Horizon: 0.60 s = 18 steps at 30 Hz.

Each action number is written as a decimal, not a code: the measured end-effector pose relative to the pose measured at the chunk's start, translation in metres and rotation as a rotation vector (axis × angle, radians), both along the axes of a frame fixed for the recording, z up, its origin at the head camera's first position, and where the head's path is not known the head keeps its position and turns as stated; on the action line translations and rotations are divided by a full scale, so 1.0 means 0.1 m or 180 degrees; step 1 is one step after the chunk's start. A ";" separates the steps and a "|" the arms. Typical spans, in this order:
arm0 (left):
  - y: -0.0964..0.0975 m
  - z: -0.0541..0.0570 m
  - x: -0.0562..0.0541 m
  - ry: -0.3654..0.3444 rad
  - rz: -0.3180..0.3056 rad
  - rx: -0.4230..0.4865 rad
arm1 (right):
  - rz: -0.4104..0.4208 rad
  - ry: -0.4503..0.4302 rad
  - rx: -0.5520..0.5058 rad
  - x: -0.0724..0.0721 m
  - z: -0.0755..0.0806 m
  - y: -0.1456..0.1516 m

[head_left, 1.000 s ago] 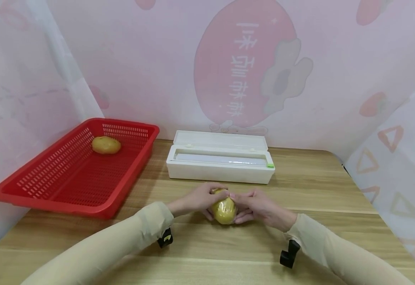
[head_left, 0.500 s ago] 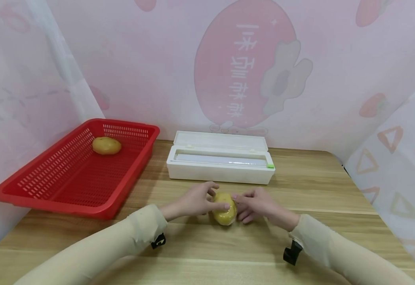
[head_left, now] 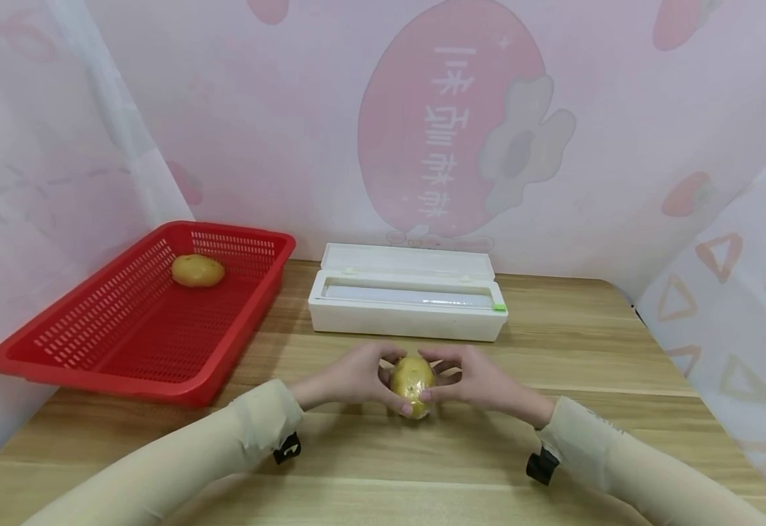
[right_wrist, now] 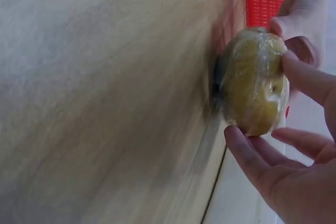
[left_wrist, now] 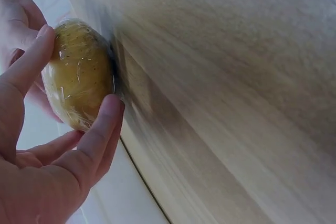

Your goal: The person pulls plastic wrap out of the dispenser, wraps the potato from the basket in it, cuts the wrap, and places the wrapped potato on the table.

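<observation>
A yellow potato (head_left: 413, 380) in shiny clear plastic wrap is held between both hands, low over the wooden table. My left hand (head_left: 365, 376) grips its left side, thumb at the near end and fingers toward the far end. From the other side my right hand (head_left: 471, 378) holds it the same way, its thumb close to the left thumb. Wrinkled film covers the potato (left_wrist: 79, 74) in the left wrist view. In the right wrist view, folds of film run along the potato (right_wrist: 254, 82), with fingertips on its end and thumb on its side.
Behind the hands stands a white cling-film box (head_left: 406, 318), lid raised, a roll inside and a green slider at its right end. A red plastic basket (head_left: 202, 391) at the left holds another potato (head_left: 197, 271). The wooden table (head_left: 554, 329) meets a printed curtain at the back.
The left hand loosened and drew back slightly, then closed round the potato again. The right hand went from pinching at its upper side to holding its right side, thumb now at the front.
</observation>
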<state>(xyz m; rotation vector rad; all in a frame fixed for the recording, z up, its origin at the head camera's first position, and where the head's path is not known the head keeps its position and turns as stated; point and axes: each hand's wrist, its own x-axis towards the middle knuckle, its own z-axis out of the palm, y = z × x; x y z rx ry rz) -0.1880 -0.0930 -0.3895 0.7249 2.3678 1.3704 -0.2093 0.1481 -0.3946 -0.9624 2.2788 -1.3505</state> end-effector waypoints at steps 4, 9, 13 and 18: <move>-0.01 -0.02 -0.03 0.0010 -0.0075 0.0008 | 0.0074 0.0016 -0.0031 -0.02 -0.02 0.02; -0.01 -0.01 -0.04 0.0069 -0.0149 -0.0083 | 0.0153 -0.0055 -0.0138 -0.07 -0.03 0.04; 0.00 0.02 -0.04 0.0109 -0.0241 -0.0139 | 0.0139 -0.0086 -0.0144 -0.13 -0.06 0.06; 0.00 0.02 -0.04 0.0142 -0.0259 -0.0161 | 0.0008 -0.0148 -0.0073 -0.17 -0.08 0.07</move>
